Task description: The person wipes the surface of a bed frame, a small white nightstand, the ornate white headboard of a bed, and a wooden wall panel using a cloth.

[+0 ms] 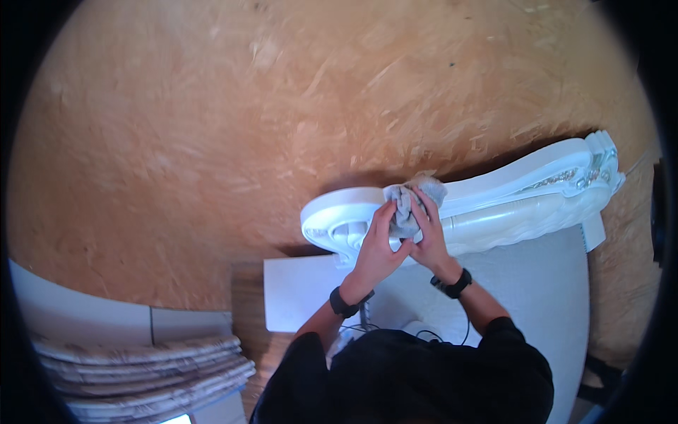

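Observation:
A white carved headboard (492,185) with a padded, glossy panel and silvery ornament stands against the tan wall, at the far side of the bed. Both hands are at its top edge, left of the middle. A crumpled grey cloth (405,212) lies bunched between them. My left hand (378,246) grips its left side, fingers bent. My right hand (428,236) is on the cloth's right side, with fingers laid over it. The thumbs are close together below the cloth. Each wrist bears a black band.
A grey mattress (529,291) is below the headboard. A white bedside surface (299,294) adjoins it on the left. Folded, patterned padded textiles (148,376) are stacked at the lower left, near a bright screen (177,420). Thin black cables (468,328) hang near the body.

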A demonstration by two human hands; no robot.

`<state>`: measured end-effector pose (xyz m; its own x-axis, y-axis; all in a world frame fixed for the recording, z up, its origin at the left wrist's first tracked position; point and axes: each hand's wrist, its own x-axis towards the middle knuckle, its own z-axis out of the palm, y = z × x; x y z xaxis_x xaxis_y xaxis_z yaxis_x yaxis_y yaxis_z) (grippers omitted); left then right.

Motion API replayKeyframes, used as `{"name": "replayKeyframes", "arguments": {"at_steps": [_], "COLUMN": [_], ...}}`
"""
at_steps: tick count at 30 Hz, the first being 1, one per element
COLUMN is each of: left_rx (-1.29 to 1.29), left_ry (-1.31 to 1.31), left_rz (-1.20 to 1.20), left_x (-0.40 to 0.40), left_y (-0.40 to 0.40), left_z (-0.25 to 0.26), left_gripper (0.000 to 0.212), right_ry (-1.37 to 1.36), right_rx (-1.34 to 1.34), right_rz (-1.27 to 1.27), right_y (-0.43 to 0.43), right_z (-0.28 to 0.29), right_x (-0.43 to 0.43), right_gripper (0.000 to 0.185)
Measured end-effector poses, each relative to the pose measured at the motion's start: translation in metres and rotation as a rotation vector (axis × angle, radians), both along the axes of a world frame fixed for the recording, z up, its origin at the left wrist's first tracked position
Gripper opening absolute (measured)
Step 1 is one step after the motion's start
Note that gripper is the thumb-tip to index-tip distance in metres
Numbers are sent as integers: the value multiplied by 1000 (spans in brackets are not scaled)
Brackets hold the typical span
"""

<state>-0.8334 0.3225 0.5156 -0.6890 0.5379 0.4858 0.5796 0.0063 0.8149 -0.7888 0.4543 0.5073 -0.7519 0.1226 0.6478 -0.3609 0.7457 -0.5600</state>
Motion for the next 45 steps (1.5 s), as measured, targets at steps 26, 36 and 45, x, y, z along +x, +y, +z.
{"name": "replayKeyframes", "arguments": {"at_steps": [26, 36, 45], "left_rx": [-74, 13, 145], "left_ry": [553, 242, 679], "left_rz": [304, 520, 429], "left_x": [-86, -62, -70], "left_y": [173, 137, 218], "left_z": [47, 49, 120], "left_gripper": [25, 52, 44], "right_ry": [208, 197, 464], "right_rx": [285, 163, 67], "right_rz": [-372, 78, -189], "right_y": [139, 122, 180], "right_z": [63, 74, 128], "right_x": [-66, -83, -74], "right_gripper": [46, 50, 32]}}
